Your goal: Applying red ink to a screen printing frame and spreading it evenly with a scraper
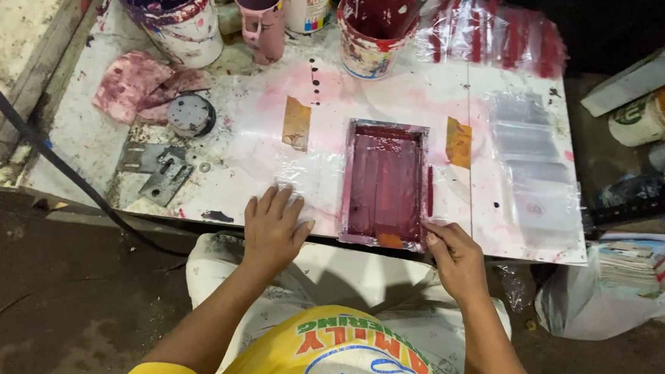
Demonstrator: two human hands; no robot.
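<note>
Left hand (273, 226) lies flat, fingers spread and palm down, on a clear plastic sheet (302, 179) at the near edge of the worktop (85, 140), holding nothing. The right hand (454, 256) sits at the near right corner of a small rectangular printing frame (386, 184), fingers curled together and touching its edge; whether it actually pinches the frame cannot be told. The frame lies flat on the worktop between the two hands, its mesh covered in dark red ink. Strips of brown tape (296, 123) are stuck just to either side of it. To the right lies a stack of clear plastic bags (534, 167). Along the far edge stand a red-stained paint bucket (375, 26), a pink mug (262, 16) and a purple-stained bucket (175, 12). A pink-stained rag (137, 86) lies at the left, near a round metal lid (191, 115).
</note>
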